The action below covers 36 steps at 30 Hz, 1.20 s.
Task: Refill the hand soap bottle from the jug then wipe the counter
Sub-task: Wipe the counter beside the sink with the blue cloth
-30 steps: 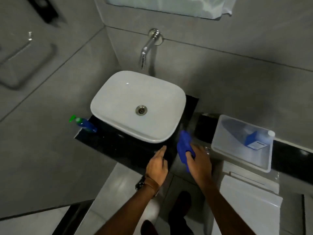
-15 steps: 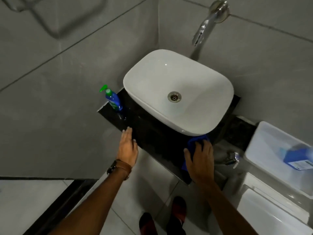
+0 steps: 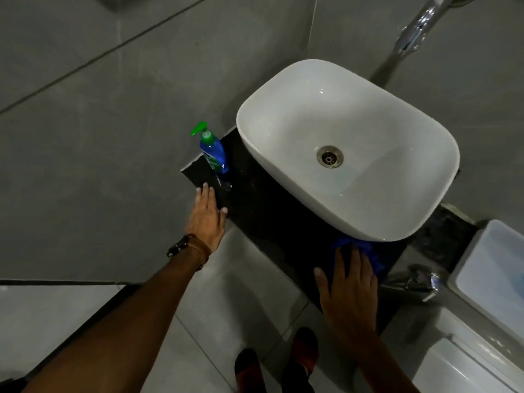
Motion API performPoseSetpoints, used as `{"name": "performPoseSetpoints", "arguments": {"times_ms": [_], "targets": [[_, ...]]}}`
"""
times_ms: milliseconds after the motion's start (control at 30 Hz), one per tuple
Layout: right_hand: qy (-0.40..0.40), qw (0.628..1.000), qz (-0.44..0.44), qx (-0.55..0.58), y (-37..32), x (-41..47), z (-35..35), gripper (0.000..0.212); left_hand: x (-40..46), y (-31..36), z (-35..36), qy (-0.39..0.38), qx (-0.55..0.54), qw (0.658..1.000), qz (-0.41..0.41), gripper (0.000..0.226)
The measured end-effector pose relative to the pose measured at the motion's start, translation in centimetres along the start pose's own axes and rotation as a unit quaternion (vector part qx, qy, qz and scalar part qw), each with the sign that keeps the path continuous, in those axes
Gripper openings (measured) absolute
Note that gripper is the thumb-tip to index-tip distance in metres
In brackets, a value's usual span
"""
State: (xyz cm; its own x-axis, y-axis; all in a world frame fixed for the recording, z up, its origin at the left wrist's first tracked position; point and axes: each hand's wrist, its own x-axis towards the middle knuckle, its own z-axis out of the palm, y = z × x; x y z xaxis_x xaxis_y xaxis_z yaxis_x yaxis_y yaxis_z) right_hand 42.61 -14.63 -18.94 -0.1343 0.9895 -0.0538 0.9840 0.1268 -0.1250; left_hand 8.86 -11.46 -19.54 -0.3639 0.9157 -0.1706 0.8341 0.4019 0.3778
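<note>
One blue soap bottle (image 3: 213, 153) with a green pump stands left of the basin (image 3: 348, 148). Left hand (image 3: 205, 219) lies flat, fingers straight, on the counter (image 3: 266, 211); right hand (image 3: 347, 287) presses one blue cloth (image 3: 368, 251), seemingly flat-fingered, below the basin.

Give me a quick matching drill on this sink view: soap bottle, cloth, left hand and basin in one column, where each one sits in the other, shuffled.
Things
1. soap bottle
2. blue cloth
3. left hand
4. white basin

Places
A. flat on the left front edge of the black counter, holding nothing
B. upright at the counter's far left corner, by the wall
C. under the right hand, on the counter just in front of the basin
D. on top of the counter, under the tap

Pairs: 1-B, 2-C, 3-A, 4-D
</note>
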Motion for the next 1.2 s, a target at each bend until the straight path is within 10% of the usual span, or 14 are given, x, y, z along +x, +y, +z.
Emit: {"name": "performPoseSetpoints", "arguments": {"times_ms": [1200], "targets": [[-0.034, 0.973, -0.230, -0.009, -21.5, 12.8, 3.8, 0.080, 1.7, -3.1, 2.2, 0.011, 0.062, 0.998, 0.031, 0.066]]}}
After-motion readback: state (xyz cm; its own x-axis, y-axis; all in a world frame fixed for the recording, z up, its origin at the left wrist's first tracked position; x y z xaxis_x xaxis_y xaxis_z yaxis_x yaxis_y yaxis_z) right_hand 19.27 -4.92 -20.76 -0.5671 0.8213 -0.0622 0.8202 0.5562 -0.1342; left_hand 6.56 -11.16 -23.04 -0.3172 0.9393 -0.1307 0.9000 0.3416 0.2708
